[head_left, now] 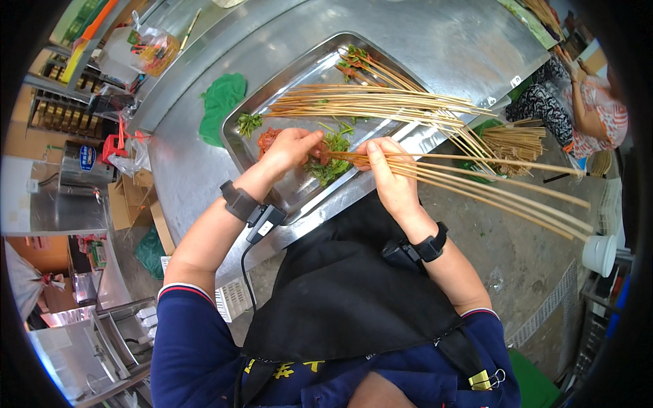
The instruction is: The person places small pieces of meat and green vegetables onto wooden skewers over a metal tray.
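My right hand (390, 173) grips several long bamboo skewers (474, 176) near their left ends, and the bare lengths fan out past the table edge. At those left ends, my left hand (291, 148) pinches a piece of red raw meat (320, 152) against the skewers. Beneath both hands is a rectangular stainless steel tray (301, 201). Green leaves (331, 173) lie in it under the skewer ends, and a pile of red meat (268, 138) is partly hidden by my left hand. More bare skewers (367, 104) lie across the tray beyond my hands.
Finished-looking skewers with meat and leaves (357, 64) lie at the tray's far corner. A green cloth (222, 109) rests on the steel table (178, 127) at left. A bundle of skewers (512, 143) stands beyond the table's right edge, near a seated person (594, 112).
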The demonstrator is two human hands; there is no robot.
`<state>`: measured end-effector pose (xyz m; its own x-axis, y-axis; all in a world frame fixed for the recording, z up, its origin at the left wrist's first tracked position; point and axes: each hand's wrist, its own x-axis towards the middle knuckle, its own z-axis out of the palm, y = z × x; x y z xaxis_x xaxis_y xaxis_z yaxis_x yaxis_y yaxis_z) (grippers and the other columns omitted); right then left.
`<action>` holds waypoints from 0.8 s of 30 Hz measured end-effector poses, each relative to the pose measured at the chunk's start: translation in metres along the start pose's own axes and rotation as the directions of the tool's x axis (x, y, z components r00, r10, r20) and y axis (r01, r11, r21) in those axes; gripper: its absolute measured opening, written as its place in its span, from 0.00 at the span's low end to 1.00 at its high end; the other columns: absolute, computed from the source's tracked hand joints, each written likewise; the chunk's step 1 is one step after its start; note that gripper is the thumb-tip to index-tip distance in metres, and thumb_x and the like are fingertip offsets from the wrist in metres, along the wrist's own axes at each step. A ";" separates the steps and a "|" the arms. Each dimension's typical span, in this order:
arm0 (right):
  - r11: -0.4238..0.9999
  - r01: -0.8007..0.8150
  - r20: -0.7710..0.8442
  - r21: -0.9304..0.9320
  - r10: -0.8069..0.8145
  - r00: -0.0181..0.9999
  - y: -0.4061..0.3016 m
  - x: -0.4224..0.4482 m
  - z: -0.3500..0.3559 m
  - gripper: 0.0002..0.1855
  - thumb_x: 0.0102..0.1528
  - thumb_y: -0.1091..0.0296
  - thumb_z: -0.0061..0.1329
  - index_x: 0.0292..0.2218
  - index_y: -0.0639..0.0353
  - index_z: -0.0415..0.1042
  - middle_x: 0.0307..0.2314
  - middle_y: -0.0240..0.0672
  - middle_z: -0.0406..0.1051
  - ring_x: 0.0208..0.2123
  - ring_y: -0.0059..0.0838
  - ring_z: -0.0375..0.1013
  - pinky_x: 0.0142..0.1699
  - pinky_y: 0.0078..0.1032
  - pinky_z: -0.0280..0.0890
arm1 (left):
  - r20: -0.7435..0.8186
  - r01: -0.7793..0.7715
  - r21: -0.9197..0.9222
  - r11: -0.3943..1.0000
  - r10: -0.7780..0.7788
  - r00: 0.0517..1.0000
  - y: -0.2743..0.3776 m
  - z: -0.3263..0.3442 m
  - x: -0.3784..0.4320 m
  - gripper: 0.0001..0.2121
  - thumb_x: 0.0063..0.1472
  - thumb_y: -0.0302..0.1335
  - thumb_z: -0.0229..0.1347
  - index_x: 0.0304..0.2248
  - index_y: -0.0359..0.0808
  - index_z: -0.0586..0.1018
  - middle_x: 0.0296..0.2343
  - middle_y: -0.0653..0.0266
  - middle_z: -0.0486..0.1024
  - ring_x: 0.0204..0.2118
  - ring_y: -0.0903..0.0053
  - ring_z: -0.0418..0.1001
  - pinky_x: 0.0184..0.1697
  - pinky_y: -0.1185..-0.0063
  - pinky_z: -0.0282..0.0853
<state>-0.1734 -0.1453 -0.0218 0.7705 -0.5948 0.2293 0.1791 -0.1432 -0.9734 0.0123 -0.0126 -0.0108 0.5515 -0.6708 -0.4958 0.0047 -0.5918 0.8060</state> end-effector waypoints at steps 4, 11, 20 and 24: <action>0.997 -0.034 -0.128 0.074 0.044 0.991 -0.007 0.001 -0.015 0.16 0.64 0.64 0.41 0.31 0.68 0.73 0.27 0.36 0.71 0.27 0.26 0.73 0.33 0.23 0.68 | 0.073 0.043 -0.038 0.998 -0.040 0.997 0.002 -0.002 -0.004 0.14 0.59 0.36 0.59 0.36 0.33 0.77 0.23 0.72 0.73 0.21 0.89 0.63 0.19 0.86 0.53; 0.997 0.003 -0.033 -0.079 -0.006 0.999 0.000 0.008 -0.008 0.13 0.61 0.64 0.47 0.30 0.66 0.72 0.24 0.37 0.69 0.26 0.30 0.71 0.33 0.27 0.64 | 0.016 -0.104 0.163 0.981 0.103 0.995 -0.014 0.009 0.005 0.17 0.50 0.21 0.61 0.41 0.31 0.72 0.27 0.71 0.71 0.27 0.84 0.68 0.30 0.85 0.65; 0.969 0.106 -0.050 -0.221 -0.120 0.992 0.004 0.016 -0.003 0.11 0.61 0.65 0.46 0.30 0.64 0.69 0.24 0.41 0.69 0.28 0.39 0.69 0.35 0.31 0.63 | -0.062 -0.019 0.346 0.938 0.043 0.997 0.013 -0.008 -0.011 0.10 0.55 0.30 0.59 0.31 0.30 0.80 0.20 0.70 0.73 0.23 0.85 0.67 0.27 0.83 0.62; 0.989 0.080 -0.032 -0.121 -0.084 0.996 0.003 0.014 0.002 0.11 0.61 0.65 0.45 0.30 0.64 0.69 0.24 0.41 0.69 0.28 0.39 0.69 0.35 0.31 0.63 | -0.033 -0.010 0.243 0.970 0.019 0.999 0.006 -0.015 -0.009 0.12 0.56 0.35 0.61 0.31 0.32 0.80 0.19 0.72 0.72 0.21 0.86 0.65 0.24 0.83 0.59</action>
<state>-0.1607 -0.1527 -0.0212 0.7329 -0.6055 0.3103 0.1648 -0.2845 -0.9444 0.0198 -0.0036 0.0032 0.5791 -0.6665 -0.4696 -0.2038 -0.6760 0.7081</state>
